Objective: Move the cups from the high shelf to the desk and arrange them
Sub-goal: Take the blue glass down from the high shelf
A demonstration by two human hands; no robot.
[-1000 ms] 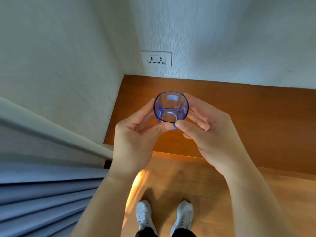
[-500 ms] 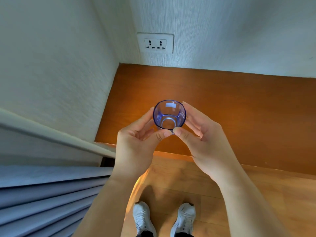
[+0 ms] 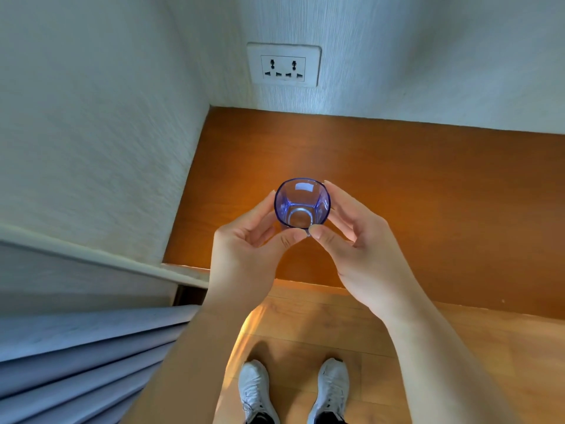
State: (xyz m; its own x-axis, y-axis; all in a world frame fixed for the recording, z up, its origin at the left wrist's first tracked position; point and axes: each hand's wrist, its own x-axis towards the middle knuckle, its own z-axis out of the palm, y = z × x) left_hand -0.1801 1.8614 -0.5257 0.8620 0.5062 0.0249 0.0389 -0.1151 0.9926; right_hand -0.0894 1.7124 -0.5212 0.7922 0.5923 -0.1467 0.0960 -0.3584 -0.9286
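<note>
Desk [image 3: 428, 194]: brown wooden top filling the corner, walls along its left and far sides, front edge running just under my wrists; no other cup on the part I can see. Since a second ago the surface takes up more of the view and the wall socket [image 3: 283, 65] sits larger and higher, so I read it as my head and hands having come lower and nearer the desk; the cup now lies further in from the front edge than it did. Judgement: this is the set-down step for this cup, and whether its base already touches the wood I cannot tell from above. Left hand [image 3: 244, 252] and right hand [image 3: 360, 240] cradle the blue cup [image 3: 302, 203] between them, thumbs meeting at its near side, fingers curled round the walls, closed on it from both flanks. Cup is upright, mouth to camera, empty. Open room: wide bare surface to the right for later cups; the left wall is near, so I would keep the row running rightward. Front edge is close behind the wrists; release well inboard. High shelf is out of view.
</note>
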